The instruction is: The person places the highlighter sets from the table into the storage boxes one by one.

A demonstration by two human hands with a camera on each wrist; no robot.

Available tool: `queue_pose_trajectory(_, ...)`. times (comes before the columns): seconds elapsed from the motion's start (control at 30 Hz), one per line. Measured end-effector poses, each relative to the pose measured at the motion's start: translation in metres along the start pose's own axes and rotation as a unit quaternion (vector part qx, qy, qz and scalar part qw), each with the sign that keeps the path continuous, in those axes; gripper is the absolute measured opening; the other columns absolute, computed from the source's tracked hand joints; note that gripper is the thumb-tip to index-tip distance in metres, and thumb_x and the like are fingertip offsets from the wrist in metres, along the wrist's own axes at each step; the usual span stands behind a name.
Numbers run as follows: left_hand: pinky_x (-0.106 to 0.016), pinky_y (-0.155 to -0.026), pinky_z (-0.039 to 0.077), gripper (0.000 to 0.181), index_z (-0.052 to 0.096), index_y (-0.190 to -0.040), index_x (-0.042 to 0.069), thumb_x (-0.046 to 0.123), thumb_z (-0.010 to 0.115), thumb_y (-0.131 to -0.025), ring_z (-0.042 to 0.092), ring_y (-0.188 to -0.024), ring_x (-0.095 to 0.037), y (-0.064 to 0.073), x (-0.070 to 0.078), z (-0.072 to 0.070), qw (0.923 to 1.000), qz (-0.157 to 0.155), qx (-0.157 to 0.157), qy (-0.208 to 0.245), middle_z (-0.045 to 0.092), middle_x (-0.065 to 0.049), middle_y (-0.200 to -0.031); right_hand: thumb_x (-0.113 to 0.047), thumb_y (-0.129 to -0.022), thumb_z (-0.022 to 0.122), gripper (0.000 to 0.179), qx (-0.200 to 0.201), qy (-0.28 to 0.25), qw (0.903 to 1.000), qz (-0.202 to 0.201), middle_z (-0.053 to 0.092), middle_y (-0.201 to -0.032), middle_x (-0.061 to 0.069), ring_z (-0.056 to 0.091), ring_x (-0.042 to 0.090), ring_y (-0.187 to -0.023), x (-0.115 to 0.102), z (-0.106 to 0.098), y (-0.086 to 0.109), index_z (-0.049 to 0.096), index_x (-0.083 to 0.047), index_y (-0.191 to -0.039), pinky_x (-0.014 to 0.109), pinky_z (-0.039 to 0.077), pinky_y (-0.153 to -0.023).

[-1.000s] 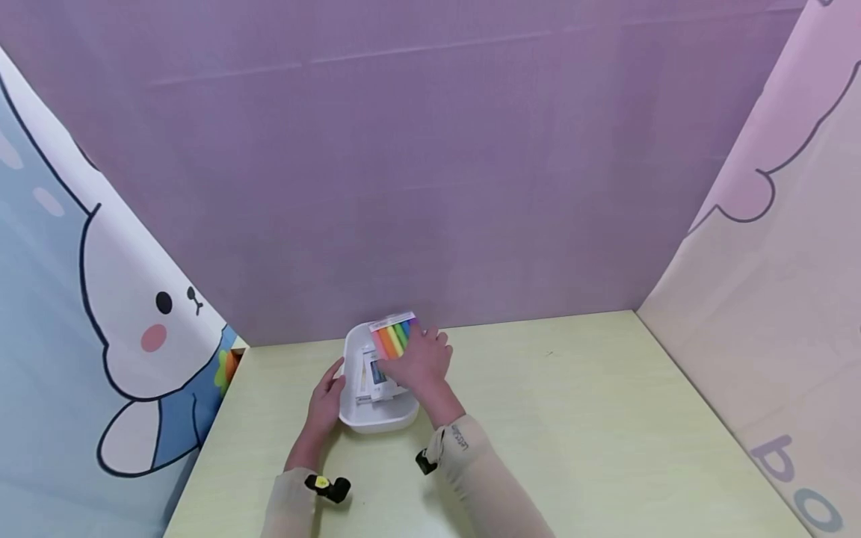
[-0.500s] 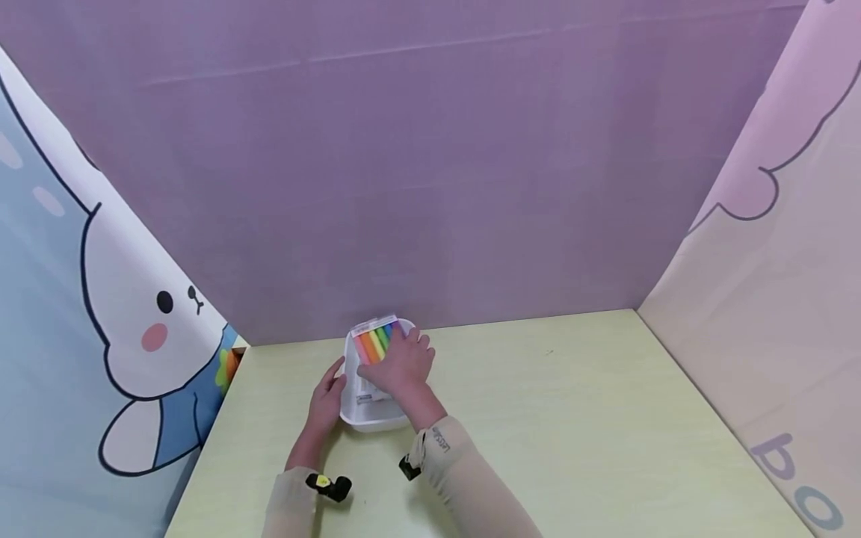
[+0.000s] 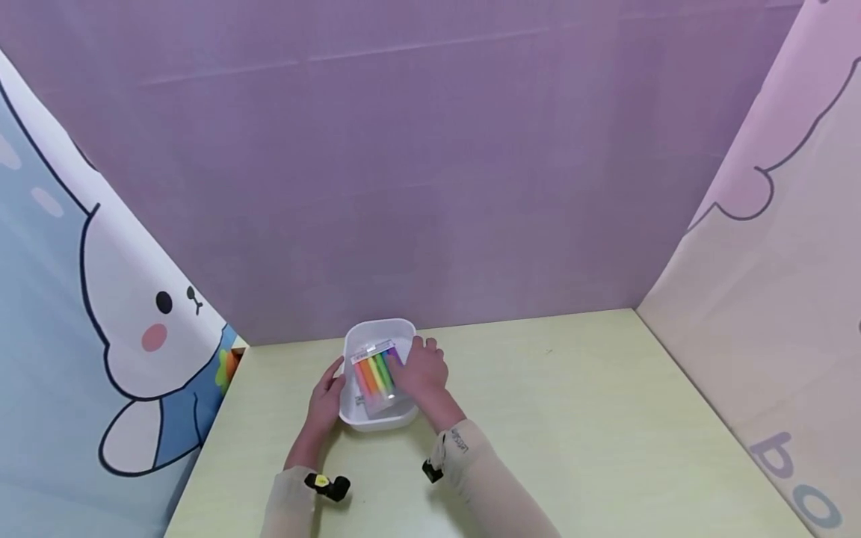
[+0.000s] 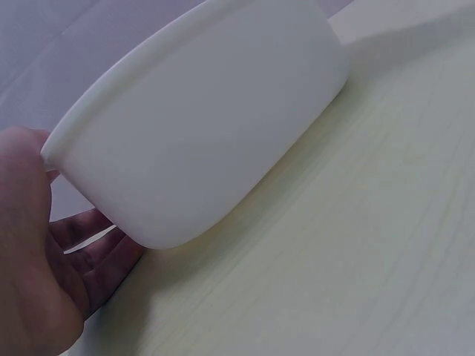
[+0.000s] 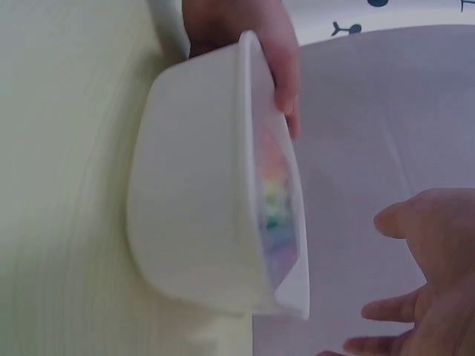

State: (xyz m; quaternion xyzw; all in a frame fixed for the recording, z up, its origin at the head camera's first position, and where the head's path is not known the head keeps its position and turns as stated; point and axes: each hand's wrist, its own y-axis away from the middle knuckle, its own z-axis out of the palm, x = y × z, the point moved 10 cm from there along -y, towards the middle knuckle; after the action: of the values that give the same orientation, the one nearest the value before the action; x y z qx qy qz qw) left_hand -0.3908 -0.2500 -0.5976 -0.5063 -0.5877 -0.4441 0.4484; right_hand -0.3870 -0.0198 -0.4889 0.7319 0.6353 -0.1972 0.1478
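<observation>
A white plastic bin (image 3: 380, 427) stands on the table near the back cloth. My left hand (image 3: 326, 403) grips its left side; in the left wrist view the thumb is at the rim and the other fingers lie against the outer wall (image 4: 215, 126). Inside the bin lies a clear pack of rainbow-coloured sticks (image 3: 371, 377), slightly tilted, over white packets that it mostly hides. My right hand (image 3: 424, 370) is at the bin's right side. The right wrist view shows this hand (image 5: 438, 274) apart from the bin, fingers spread, holding nothing.
The pale wooden table (image 3: 572, 418) extends to the right of the bin. A purple cloth (image 3: 430, 187) rises behind it. Printed cloths close off both sides, with a rabbit picture (image 3: 155, 329) on the left one.
The pack of coloured sticks has moved from my right hand's hold above the bin down into it. My right hand has let go and shifted right. The left hand stays in place.
</observation>
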Motion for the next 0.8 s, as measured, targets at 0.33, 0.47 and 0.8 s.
queue_pose_trajectory(0.33, -0.036, -0.088, 0.045, 0.048, 0.037, -0.151, 0.028, 0.034, 0.045, -0.104, 0.056, -0.107, -0.031, -0.002, -0.003, -0.003, 0.9999, -0.008, -0.010, 0.000, 0.054, -0.019, -0.129, -0.044, -0.089, 0.063, 0.059, -0.022, -0.015, 0.9988, -0.040, 0.055, -0.124, 0.016, 0.057, 0.033, -0.105, 0.026, -0.010, -0.004, 0.055, -0.005, -0.132, 0.046, 0.052, -0.076)
queue_pose_trajectory(0.47, -0.038, -0.091, 0.044, 0.051, 0.033, -0.152, 0.028, 0.035, 0.045, -0.103, 0.055, -0.110, -0.032, -0.002, -0.005, -0.007, 0.9997, -0.014, -0.013, -0.013, 0.053, -0.020, -0.131, -0.040, -0.090, 0.064, 0.057, -0.023, 0.001, 0.9971, -0.072, 0.054, -0.128, 0.016, 0.057, 0.034, -0.109, 0.036, -0.014, -0.005, 0.054, -0.005, -0.134, 0.046, 0.051, -0.082)
queue_pose_trajectory(0.8, -0.039, -0.090, 0.045, 0.048, 0.042, -0.147, 0.013, 0.028, 0.048, -0.103, 0.056, -0.110, -0.034, -0.005, 0.001, -0.018, 0.9980, 0.018, 0.004, -0.061, 0.057, -0.025, -0.124, -0.035, -0.089, 0.065, 0.058, -0.012, 0.035, 0.9925, -0.117, 0.054, -0.129, 0.018, 0.056, 0.038, -0.109, 0.060, -0.031, -0.006, 0.052, -0.002, -0.135, 0.048, 0.049, -0.087)
